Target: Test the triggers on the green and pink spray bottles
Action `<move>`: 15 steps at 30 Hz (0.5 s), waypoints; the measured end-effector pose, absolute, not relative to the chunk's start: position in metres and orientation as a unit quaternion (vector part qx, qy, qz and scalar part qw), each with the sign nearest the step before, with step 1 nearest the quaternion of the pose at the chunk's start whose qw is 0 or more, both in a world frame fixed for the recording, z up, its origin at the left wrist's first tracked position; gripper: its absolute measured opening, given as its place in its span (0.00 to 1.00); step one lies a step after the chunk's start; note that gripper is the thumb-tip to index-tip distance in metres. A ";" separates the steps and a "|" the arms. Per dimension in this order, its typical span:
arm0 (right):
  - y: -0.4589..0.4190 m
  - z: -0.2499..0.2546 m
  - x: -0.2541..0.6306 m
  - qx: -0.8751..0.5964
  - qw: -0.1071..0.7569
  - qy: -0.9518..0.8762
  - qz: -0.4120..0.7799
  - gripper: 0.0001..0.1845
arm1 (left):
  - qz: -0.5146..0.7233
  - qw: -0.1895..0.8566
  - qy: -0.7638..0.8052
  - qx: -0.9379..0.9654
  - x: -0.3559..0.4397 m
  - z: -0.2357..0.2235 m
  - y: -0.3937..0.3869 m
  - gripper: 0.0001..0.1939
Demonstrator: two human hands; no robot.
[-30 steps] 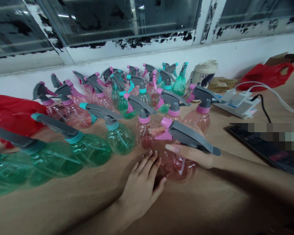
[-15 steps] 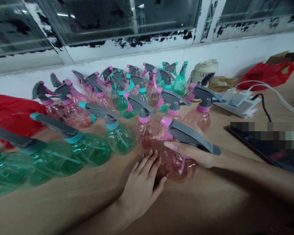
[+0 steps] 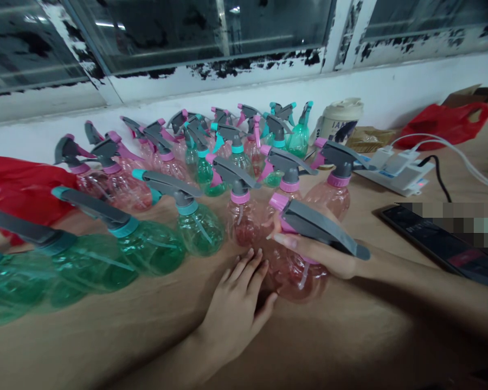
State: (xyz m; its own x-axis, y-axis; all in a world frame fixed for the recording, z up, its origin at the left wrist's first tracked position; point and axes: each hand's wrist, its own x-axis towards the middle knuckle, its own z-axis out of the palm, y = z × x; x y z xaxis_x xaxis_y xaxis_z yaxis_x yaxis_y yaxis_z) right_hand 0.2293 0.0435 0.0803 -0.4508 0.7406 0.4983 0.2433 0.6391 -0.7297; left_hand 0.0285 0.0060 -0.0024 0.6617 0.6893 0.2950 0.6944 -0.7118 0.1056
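A pink see-through spray bottle [image 3: 293, 276] stands on the wooden table [image 3: 146, 330] right in front of me. Its grey trigger head [image 3: 319, 230] with a pink nozzle points left. My right hand [image 3: 321, 254] is wrapped round the neck under that head. My left hand [image 3: 236, 309] rests on the table with fingers stretched out, its fingertips against the bottle's lower left side.
Several pink and green spray bottles [image 3: 195, 222] crowd the table to the back wall. Red plastic bags lie at far left [image 3: 20, 189] and back right [image 3: 443, 122]. A white tub [image 3: 339, 122], a power strip with cables [image 3: 398, 170] and a dark phone [image 3: 443, 246] sit to the right.
The trigger head in my right hand has tipped slightly lower and to the right; my left hand stays put.
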 end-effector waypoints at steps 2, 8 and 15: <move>0.043 0.081 0.229 -0.305 0.428 -0.800 0.289 0.06 | -0.155 0.008 -0.381 -0.911 0.028 -0.002 0.006 0.20; 0.041 0.081 0.229 -0.276 0.462 -0.786 0.304 0.03 | -0.158 0.006 -0.383 -0.910 0.028 -0.003 0.005 0.19; 0.039 0.077 0.229 -0.293 0.467 -0.765 0.332 0.12 | -0.164 0.014 -0.382 -0.909 0.028 -0.004 0.006 0.19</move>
